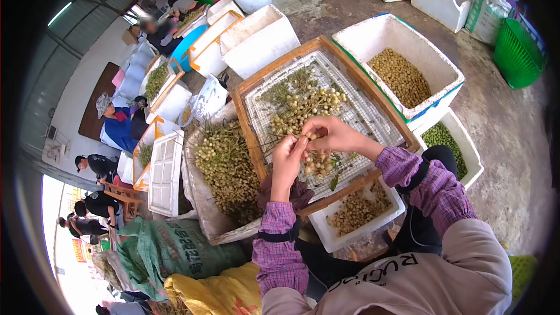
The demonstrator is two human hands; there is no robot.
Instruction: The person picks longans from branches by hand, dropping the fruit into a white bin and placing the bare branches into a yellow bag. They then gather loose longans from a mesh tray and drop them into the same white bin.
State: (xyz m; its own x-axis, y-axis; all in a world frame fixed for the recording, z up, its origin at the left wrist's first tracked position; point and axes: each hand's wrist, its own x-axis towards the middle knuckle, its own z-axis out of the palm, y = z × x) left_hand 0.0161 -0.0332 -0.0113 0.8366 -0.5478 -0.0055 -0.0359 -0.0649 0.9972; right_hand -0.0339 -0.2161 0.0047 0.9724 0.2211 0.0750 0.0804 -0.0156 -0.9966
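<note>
Above a wood-framed wire screen (pixel 252 134), my left hand (pixel 286 163) is closed, pinching a cluster of small pale round fruits (pixel 318 166) by the stem end. My right hand (pixel 335 137) is closed as well, its thumb and fingertips at the top fruits of that cluster, touching the left fingertips. The exact grip between the fingers is partly hidden. On the screen behind my hands lies a heap of stemmed fruits (pixel 306 108) with thin green and brown stalks. Under the screen's near edge, a white tray (pixel 398 210) holds loose brownish fruits (pixel 359 210).
Left stands a foam box (pixel 213 236) full of stemmed fruit bunches. To the right, a foam box (pixel 350 38) holds loose tan fruits, and another (pixel 475 169) green ones. Sacks (pixel 181 251) lie at lower left. A green basket (pixel 519 52) stands far right. Other people (pixel 119 119) sit at left.
</note>
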